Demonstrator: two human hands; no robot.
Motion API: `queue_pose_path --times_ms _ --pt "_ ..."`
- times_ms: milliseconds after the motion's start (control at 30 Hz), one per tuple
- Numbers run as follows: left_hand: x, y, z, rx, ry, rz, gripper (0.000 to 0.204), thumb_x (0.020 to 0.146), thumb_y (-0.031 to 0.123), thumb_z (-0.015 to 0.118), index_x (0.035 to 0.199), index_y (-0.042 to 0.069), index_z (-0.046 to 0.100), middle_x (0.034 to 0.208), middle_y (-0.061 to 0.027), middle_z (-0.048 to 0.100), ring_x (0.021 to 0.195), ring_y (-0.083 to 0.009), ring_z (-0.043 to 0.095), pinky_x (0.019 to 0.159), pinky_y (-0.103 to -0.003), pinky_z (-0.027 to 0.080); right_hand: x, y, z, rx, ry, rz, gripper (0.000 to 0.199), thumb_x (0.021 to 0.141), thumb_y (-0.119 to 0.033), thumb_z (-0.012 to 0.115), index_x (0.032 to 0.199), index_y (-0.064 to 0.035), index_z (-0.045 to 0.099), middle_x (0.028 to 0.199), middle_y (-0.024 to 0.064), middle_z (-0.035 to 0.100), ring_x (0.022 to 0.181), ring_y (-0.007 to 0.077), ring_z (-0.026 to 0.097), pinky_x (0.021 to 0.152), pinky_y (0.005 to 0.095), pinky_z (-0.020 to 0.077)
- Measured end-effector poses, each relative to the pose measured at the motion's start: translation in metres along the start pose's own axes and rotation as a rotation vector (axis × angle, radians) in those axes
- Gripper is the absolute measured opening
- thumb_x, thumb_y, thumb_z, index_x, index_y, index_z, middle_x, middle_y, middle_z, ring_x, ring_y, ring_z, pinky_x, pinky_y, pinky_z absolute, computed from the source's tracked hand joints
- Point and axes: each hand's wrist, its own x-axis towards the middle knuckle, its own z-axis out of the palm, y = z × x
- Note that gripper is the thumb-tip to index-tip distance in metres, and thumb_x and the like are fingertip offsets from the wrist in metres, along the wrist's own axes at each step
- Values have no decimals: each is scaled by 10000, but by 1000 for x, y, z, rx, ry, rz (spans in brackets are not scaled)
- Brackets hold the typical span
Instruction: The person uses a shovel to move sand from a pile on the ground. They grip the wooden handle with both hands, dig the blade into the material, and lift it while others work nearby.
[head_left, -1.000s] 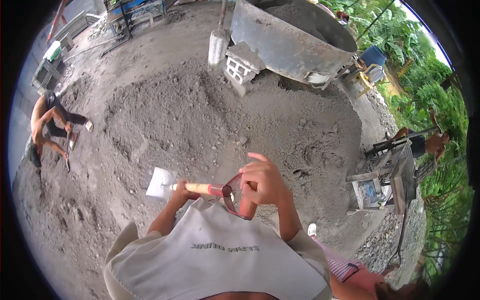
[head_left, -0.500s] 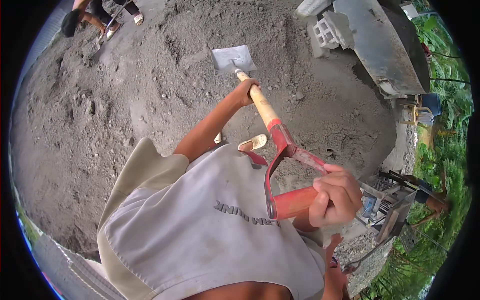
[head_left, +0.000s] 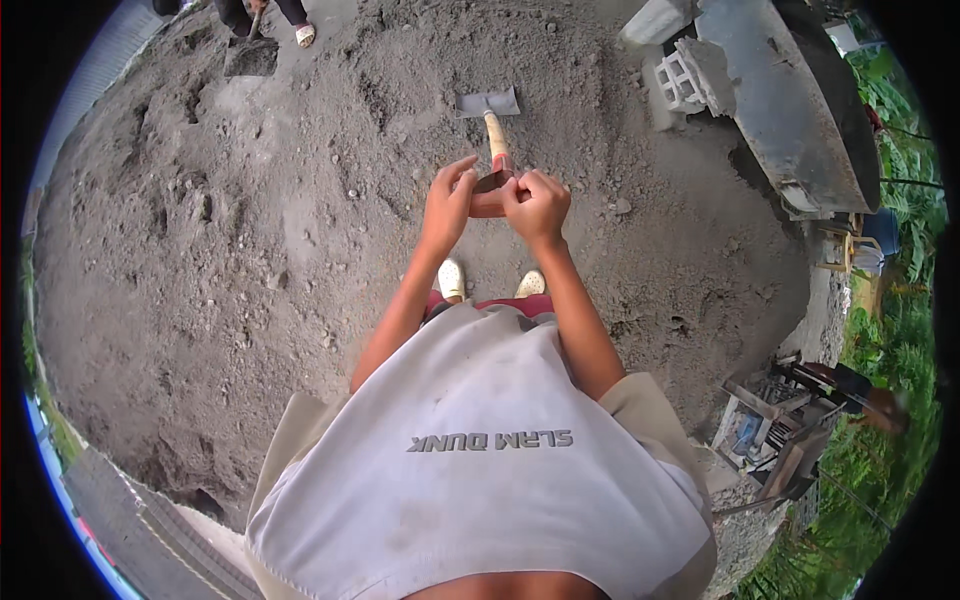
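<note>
Shovel: left of the metal tub and well apart from it, above grey sand; blade away from the body, red grip nearest. Right hand: fingers curled on grip's right side. Left hand: at grip's left end, index finger partly straight; cannot tell whether the others close on it. Hollow concrete block: just left of tub. Wooden stand: below tub in view. Co-worker's legs: far left of tub.
</note>
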Motion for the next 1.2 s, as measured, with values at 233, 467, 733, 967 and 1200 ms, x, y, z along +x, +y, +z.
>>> queue_pose_path --times_ms 233,467,733,967,1200 --pt "-2 -13 58 25 640 243 274 739 -65 394 974 -17 527 935 -143 536 923 -252 540 821 -351 417 4 0 -2 103 -61 46 185 640 -105 598 525 -79 456 536 66 499 469 284 492 464 388 389" --pt "-3 -1 56 345 633 233 218 709 -47 446 889 24 546 860 -106 560 820 -218 572 731 -333 440 2 1 -1 163 -68 69 202 632 -128 623 527 -98 453 541 47 492 471 266 489 466 363 380" --pt "13 8 66 92 634 256 114 674 -72 487 738 8 535 678 -87 571 586 -187 556 548 -278 442 27 7 -8 160 -78 90 216 634 -53 638 532 -80 449 525 46 473 444 230 465 425 339 353" --pt "32 12 63 74 524 382 137 632 -111 499 642 24 521 586 -69 464 464 -152 432 412 -276 320 52 7 -7 101 -213 200 224 632 -64 633 528 -80 435 521 39 475 447 248 466 457 356 363" --pt "78 48 20 51 593 285 116 635 -104 491 613 9 507 577 -67 479 481 -133 442 423 -251 319 115 -18 22 226 -310 81 212 669 -114 669 566 -83 486 545 43 491 467 236 509 446 338 405"
